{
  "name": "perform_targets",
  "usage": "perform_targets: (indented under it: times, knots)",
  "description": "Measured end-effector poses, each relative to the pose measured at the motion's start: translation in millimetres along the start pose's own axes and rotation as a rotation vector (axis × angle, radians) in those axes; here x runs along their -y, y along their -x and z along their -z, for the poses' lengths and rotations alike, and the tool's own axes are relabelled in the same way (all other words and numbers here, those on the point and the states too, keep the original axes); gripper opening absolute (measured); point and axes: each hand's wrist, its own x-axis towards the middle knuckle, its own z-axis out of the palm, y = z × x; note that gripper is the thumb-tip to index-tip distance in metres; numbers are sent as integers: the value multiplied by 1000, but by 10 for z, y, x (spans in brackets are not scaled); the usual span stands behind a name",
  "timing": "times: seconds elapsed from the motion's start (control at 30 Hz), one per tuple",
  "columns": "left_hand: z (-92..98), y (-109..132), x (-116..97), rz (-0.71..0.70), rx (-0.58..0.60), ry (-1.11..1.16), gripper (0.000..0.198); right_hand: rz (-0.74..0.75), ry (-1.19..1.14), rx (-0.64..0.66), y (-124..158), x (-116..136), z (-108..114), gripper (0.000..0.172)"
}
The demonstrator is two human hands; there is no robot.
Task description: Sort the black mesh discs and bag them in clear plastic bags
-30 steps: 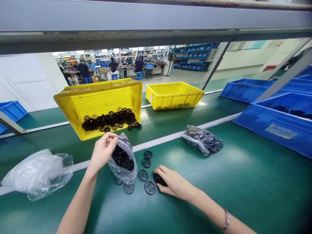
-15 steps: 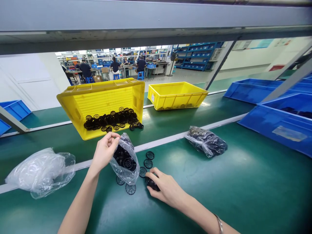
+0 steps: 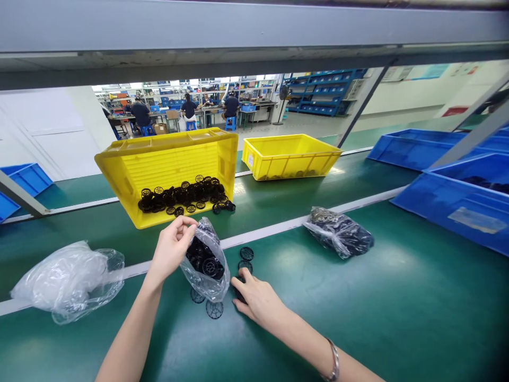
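Note:
My left hand pinches the upper edge of a clear plastic bag, whose open mouth faces me. Inside the bag lie black spoked discs. Just right of the bag, my right hand is curled over black discs low on the green table; its fingers partly hide them. Two loose discs show beyond its fingertips, the nearer one partly covered. Two more discs lie at the near side of the bag, one partly under it.
A tilted yellow bin holds many black discs; another yellow bin stands behind. A filled, closed bag lies right, clear bags left. Blue bins stand at the right. A metal beam crosses above. People sit in the background.
My right hand has moved left, closer to the bag's mouth, with black discs at its fingers, and now covers a disc that lay loose. My left hand still holds the bag.

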Motion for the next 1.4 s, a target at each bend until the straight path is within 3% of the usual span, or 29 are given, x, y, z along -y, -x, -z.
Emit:
perform_targets:
  times: [0.23, 0.3, 0.4, 0.53, 0.63, 0.73, 0.83, 0.9, 1.0, 1.13, 1.27, 1.33, 1.4]
  knots:
    - [-12, 8, -21, -8, 15, 16, 24, -90, 48, 35, 251, -31, -110, 24]
    - [-20, 13, -23, -15, 22, 23, 23, -101, -12, 22, 295, -71, -52, 23]
    - [-35, 15, -16, -17, 33, 22, 24, -115, -278, -114, 334, -91, 293, 24]
    - [-53, 19, -20, -27, 49, 23, 25, 4, -577, -459, 196, 153, 928, 27]
    - [-33, 34, -50, -20, 48, 14, 25, 160, -553, -531, -159, 479, 1067, 33]
    - [20, 39, -64, -4, 21, 32, 26, 169, -377, -511, -554, 681, 909, 40]
    - [60, 18, -30, 9, 2, 59, 27, 272, -334, -558, -690, 615, 754, 51]
    - [66, -5, 5, 17, 7, 73, 27, 322, -380, -651, -602, 424, 699, 42]
    - [57, -29, 38, 36, 12, 82, 26, 175, -372, -738, -346, 13, 543, 27]
    - [50, -27, 32, 50, 9, 85, 26, 9, -167, -562, -29, -428, 46, 28]
    - [59, -19, 16, 49, -2, 81, 26, -66, -126, -416, 146, -512, -333, 12]
    - [67, -24, 12, 51, -16, 89, 27, -115, -175, -384, 133, -501, -331, 10]
    - [77, -33, 10, 48, -45, 111, 28, -159, -214, -403, 37, -521, -247, 19]
